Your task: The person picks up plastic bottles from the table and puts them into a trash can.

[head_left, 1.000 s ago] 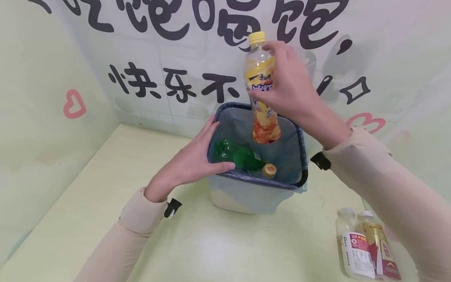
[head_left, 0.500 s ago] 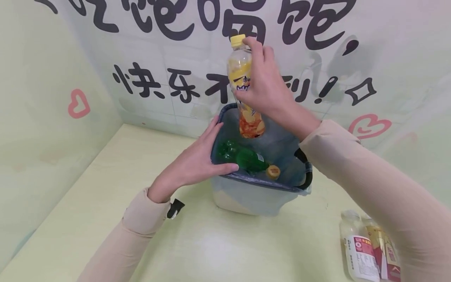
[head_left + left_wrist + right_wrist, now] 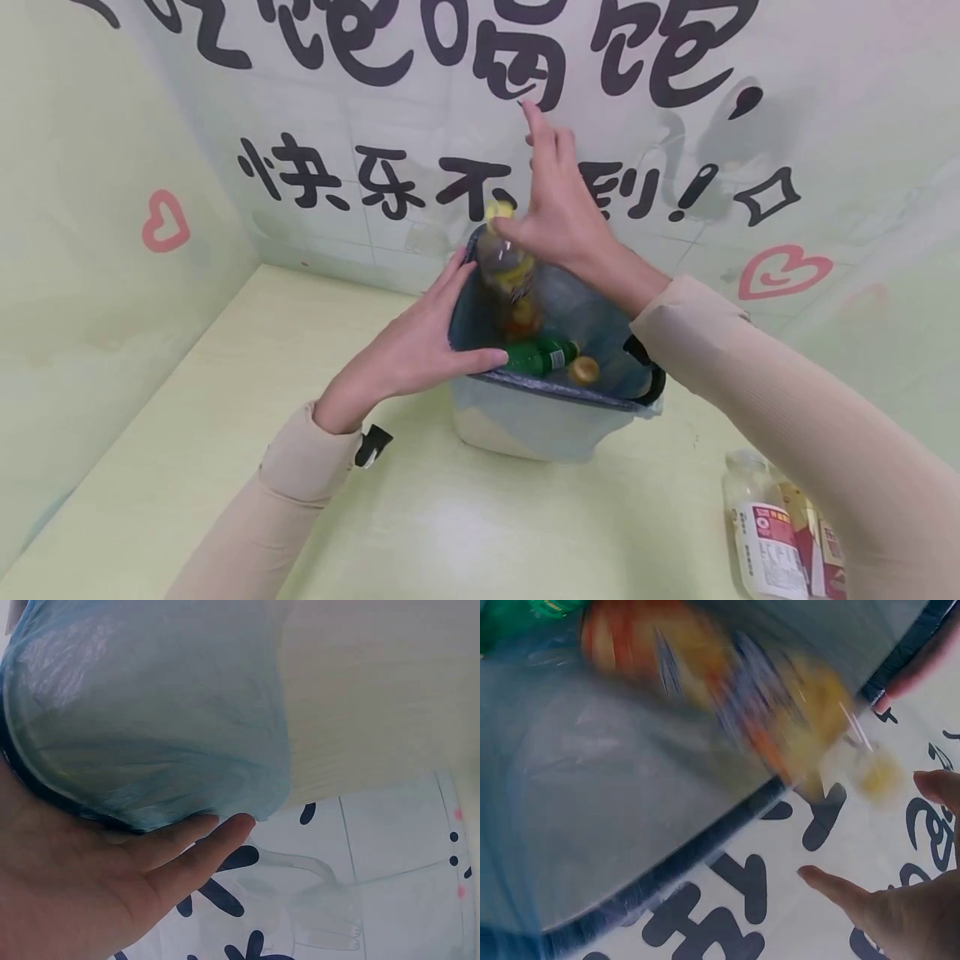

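A yellow-capped drink bottle (image 3: 513, 271) drops, blurred, into a bin (image 3: 517, 429) lined with a blue bag. My right hand (image 3: 558, 200) is above and beside it, fingers spread and holding nothing; the right wrist view shows the bottle (image 3: 712, 682) apart from this hand (image 3: 907, 911). My left hand (image 3: 420, 346) holds the bin's left rim, thumb over the front edge. In the left wrist view its fingers (image 3: 180, 855) lie along the outside of the bag (image 3: 165, 712). Inside the bin lie a green bottle (image 3: 534, 357) and a round orange-yellow cap (image 3: 584, 371).
The bin stands on a pale table (image 3: 300, 333) near a wall (image 3: 337, 225) printed with large black characters. At the front right lie a clear bottle (image 3: 768, 525) with a white and red label and a gold and red container (image 3: 806, 517), partly hidden by my right sleeve.
My right hand brought the drink bottle left over the bin, then let it go. The bottle has fallen lower into the bin. My left hand has stayed on the rim.
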The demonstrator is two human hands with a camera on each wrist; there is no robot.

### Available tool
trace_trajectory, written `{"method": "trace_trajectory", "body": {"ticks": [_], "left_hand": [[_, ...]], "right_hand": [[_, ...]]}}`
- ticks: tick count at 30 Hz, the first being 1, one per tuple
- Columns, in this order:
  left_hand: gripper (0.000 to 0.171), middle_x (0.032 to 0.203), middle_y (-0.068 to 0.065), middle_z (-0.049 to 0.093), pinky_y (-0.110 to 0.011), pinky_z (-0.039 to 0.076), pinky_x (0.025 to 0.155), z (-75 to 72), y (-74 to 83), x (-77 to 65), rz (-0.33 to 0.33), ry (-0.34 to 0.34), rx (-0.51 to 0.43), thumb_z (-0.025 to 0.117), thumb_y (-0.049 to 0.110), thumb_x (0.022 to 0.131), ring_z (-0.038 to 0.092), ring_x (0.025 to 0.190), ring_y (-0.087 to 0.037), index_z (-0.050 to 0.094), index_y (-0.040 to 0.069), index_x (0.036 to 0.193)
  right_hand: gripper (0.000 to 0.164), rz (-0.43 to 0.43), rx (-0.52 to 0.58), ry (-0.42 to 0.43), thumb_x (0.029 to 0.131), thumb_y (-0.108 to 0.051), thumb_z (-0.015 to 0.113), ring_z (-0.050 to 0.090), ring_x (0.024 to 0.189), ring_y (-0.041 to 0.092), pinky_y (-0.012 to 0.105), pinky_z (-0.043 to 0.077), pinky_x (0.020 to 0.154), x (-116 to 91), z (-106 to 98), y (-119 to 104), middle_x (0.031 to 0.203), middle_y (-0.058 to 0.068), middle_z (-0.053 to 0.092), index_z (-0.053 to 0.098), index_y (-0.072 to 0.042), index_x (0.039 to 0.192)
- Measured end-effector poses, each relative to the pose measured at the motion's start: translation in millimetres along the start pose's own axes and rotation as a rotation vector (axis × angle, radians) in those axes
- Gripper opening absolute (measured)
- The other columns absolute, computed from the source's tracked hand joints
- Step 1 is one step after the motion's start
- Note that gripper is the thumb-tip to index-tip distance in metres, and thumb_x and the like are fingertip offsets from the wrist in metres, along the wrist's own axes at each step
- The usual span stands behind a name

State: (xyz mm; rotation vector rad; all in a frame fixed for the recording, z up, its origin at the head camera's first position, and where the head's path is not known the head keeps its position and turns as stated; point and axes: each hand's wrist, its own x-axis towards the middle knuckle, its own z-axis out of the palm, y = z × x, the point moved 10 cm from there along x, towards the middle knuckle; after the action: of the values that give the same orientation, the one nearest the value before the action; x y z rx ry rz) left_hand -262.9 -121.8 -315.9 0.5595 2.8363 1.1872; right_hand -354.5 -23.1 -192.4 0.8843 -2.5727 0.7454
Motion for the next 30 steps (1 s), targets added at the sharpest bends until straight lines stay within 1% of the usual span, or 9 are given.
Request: {"method": "trace_trajectory", "body": {"ticks": [3, 6, 9, 13, 15, 20, 21, 26, 30], "left_hand": [[0.113, 0.166, 0.009, -0.007, -0.053, 0.034, 0.111, -0.2, 0.9, 0.1, 0.000, 0.002, -0.005, 0.071, 0.064, 0.080, 0.019, 0.149, -0.028, 0.009, 0.016, 0.161], [0.113, 0.165, 0.009, -0.008, -0.052, 0.032, 0.112, 0.7, 1.0, -0.3, -0.002, 0.001, 0.004, 0.070, 0.065, 0.080, 0.016, 0.150, -0.026, 0.009, 0.014, 0.161], [0.114, 0.166, 0.007, -0.007, -0.052, 0.031, 0.113, 1.8, 1.7, -0.1, 0.003, 0.001, 0.014, 0.069, 0.067, 0.080, 0.016, 0.150, -0.026, 0.009, 0.014, 0.161], [0.113, 0.166, 0.006, -0.006, -0.053, 0.032, 0.112, 1.5, 1.7, -0.2, 0.005, 0.009, 0.016, 0.069, 0.066, 0.080, 0.019, 0.149, -0.028, 0.009, 0.014, 0.161], [0.113, 0.166, 0.007, -0.005, -0.054, 0.033, 0.111, 0.8, 1.6, -0.5, 0.004, 0.014, 0.014, 0.070, 0.065, 0.080, 0.019, 0.149, -0.029, 0.010, 0.014, 0.161], [0.113, 0.166, 0.009, -0.006, -0.055, 0.032, 0.111, 0.0, 1.9, -0.8, 0.006, 0.021, 0.006, 0.071, 0.065, 0.080, 0.019, 0.149, -0.030, 0.010, 0.015, 0.161], [0.113, 0.166, 0.009, -0.006, -0.056, 0.032, 0.111, 0.1, 2.1, -0.7, 0.008, 0.022, 0.003, 0.071, 0.065, 0.080, 0.019, 0.149, -0.030, 0.010, 0.015, 0.161], [0.111, 0.166, 0.006, -0.005, -0.056, 0.031, 0.112, 0.0, 3.3, 0.6, 0.016, 0.027, -0.008, 0.072, 0.062, 0.080, 0.017, 0.150, -0.030, 0.011, 0.014, 0.160], [0.110, 0.166, 0.004, -0.005, -0.056, 0.030, 0.112, 0.2, 4.6, 1.8, 0.019, 0.027, -0.010, 0.073, 0.059, 0.081, 0.017, 0.150, -0.031, 0.011, 0.013, 0.160]], "right_hand": [[0.109, -0.014, 0.002, 0.000, 0.078, -0.020, 0.081, 0.046, 0.117, 0.028, 0.035, 0.045, 0.092, -4, -4, 2, 0.140, 0.019, 0.033, 0.009, -0.013, 0.159], [0.103, -0.007, 0.002, -0.008, 0.080, -0.021, 0.079, 0.048, 0.116, 0.029, 0.036, 0.046, 0.092, -8, -8, 6, 0.142, 0.020, 0.033, 0.013, -0.011, 0.159], [0.097, 0.004, -0.017, -0.028, 0.083, -0.022, 0.076, 0.048, 0.118, 0.030, 0.038, 0.044, 0.097, -12, -13, 11, 0.145, 0.020, 0.032, 0.015, -0.010, 0.158], [0.089, 0.014, -0.067, -0.075, 0.088, -0.026, 0.072, 0.043, 0.128, 0.030, 0.041, 0.039, 0.106, -17, -22, 15, 0.151, 0.018, 0.030, 0.019, -0.011, 0.158], [0.085, 0.024, -0.094, -0.103, 0.090, -0.028, 0.070, 0.044, 0.127, 0.030, 0.042, 0.039, 0.106, -20, -25, 19, 0.153, 0.017, 0.030, 0.021, -0.011, 0.157], [0.077, 0.059, -0.141, -0.144, 0.092, -0.028, 0.067, 0.046, 0.126, 0.033, 0.047, 0.040, 0.104, -33, -34, 35, 0.152, 0.018, 0.032, 0.027, -0.010, 0.156], [0.076, 0.067, -0.148, -0.148, 0.092, -0.028, 0.067, 0.045, 0.128, 0.034, 0.048, 0.040, 0.105, -35, -36, 38, 0.152, 0.019, 0.032, 0.028, -0.010, 0.155], [0.073, 0.096, -0.155, -0.159, 0.092, -0.026, 0.067, 0.042, 0.131, 0.037, 0.050, 0.037, 0.108, -46, -45, 55, 0.150, 0.020, 0.034, 0.031, -0.008, 0.154], [0.072, 0.122, -0.159, -0.174, 0.093, -0.027, 0.065, 0.042, 0.130, 0.037, 0.052, 0.037, 0.107, -53, -48, 66, 0.150, 0.021, 0.034, 0.031, -0.008, 0.154]]}}
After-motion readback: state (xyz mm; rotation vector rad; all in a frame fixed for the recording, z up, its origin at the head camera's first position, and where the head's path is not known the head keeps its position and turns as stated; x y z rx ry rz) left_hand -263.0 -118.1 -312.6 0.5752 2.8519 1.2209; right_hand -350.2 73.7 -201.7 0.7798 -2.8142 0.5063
